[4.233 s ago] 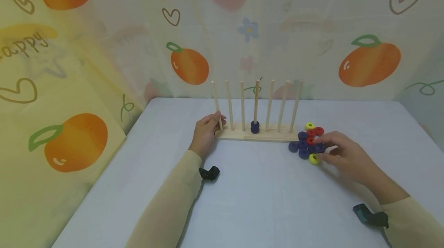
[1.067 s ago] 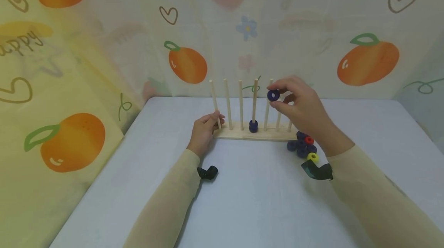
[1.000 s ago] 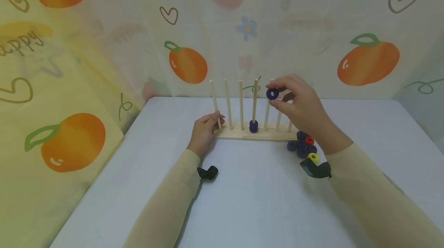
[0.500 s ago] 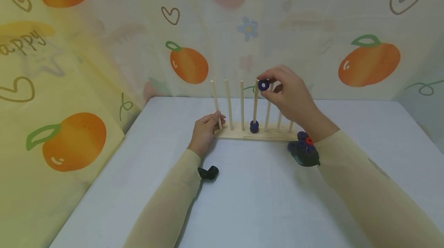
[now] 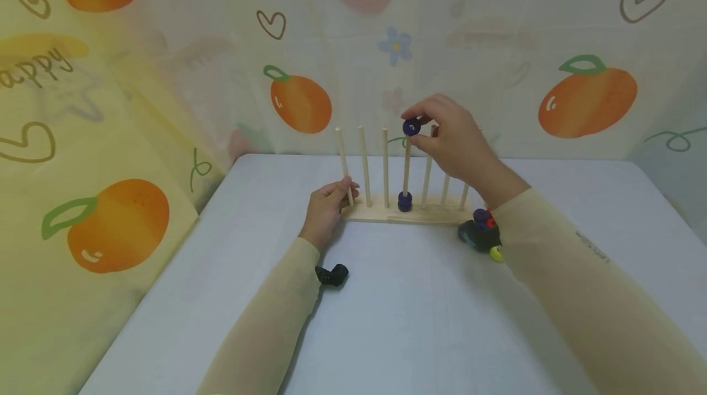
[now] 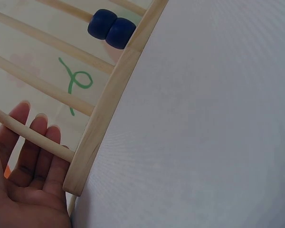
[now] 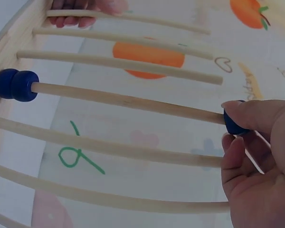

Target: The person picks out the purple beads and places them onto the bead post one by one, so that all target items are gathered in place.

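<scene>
A wooden rack with several upright pegs has a flat base (image 5: 375, 214) on the table. Two dark blue beads (image 5: 405, 202) sit stacked at the foot of the middle peg (image 5: 407, 168). My right hand (image 5: 455, 137) pinches another blue bead (image 5: 411, 127) between thumb and fingers at that peg's top. In the right wrist view the held bead (image 7: 235, 117) meets the peg's tip, its hole hidden. My left hand (image 5: 326, 211) holds the leftmost peg (image 5: 343, 159) near its foot. The left wrist view shows its fingers (image 6: 31, 156) behind that peg, the thumb mostly out of frame.
Right of the base lie loose beads: blue (image 5: 482, 216), red (image 5: 490, 222) and yellow (image 5: 496, 254), partly hidden by the right sleeve and its dark wrist camera (image 5: 480, 237). The white table (image 5: 353, 333) meets a printed cloth (image 5: 221, 76) at the back.
My right hand has picked a blue bead from the pile, then carried it up and leftward to the top of the middle peg. The left hand stays on its peg.
</scene>
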